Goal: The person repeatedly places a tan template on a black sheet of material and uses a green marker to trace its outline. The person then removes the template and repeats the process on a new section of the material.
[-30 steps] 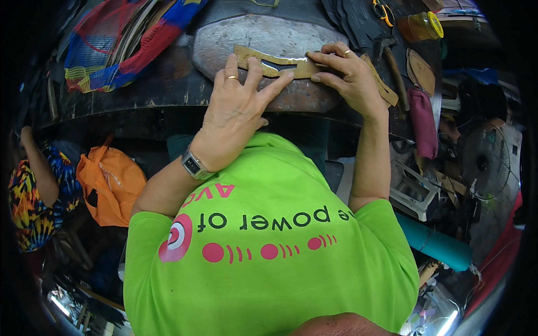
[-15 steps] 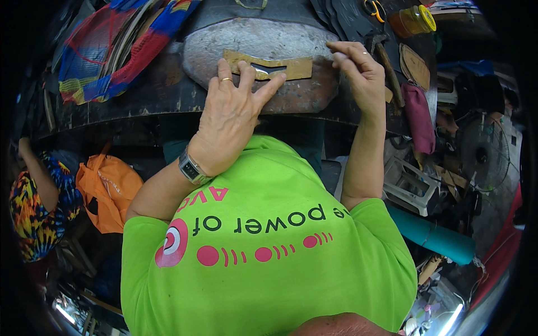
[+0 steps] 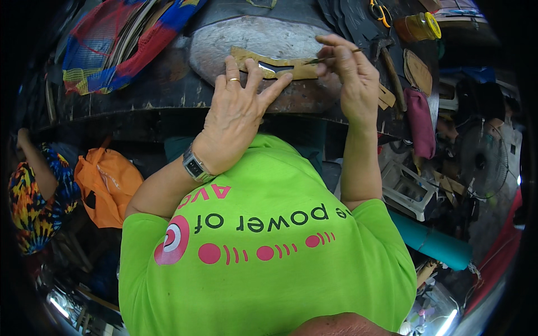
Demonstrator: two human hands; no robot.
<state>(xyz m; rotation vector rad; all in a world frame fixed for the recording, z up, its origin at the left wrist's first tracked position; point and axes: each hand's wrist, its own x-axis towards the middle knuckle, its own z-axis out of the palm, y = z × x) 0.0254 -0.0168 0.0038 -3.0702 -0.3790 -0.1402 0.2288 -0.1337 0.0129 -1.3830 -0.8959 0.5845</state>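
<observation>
My left hand [image 3: 236, 112] lies with its fingers spread on a tan, card-like template [image 3: 305, 71], holding it down. The template is long, bent in the middle, and has a dark cut-out with a shiny edge. Beneath it is a worn grey oval slab [image 3: 216, 46] on the dark workbench [image 3: 134, 109]. My right hand [image 3: 357, 81] is closed on a thin dark pointed tool [image 3: 319, 60], held like a pen. Its tip is over the template's right part; whether it touches cannot be made out.
A hammer [image 3: 392, 73], a maroon pouch [image 3: 420, 120], orange-handled scissors [image 3: 383, 14] and a yellow-lidded jar [image 3: 417, 27] are on the right. Dark sheets [image 3: 342, 19] lie at the back. A coloured mesh bag [image 3: 120, 47] sits at the left. Another person's arm [image 3: 42, 168] shows far left.
My right hand has moved left and turned inward, bringing the thin tool over the template's right part. My left hand stays on the template. The whole view has shifted slightly.
</observation>
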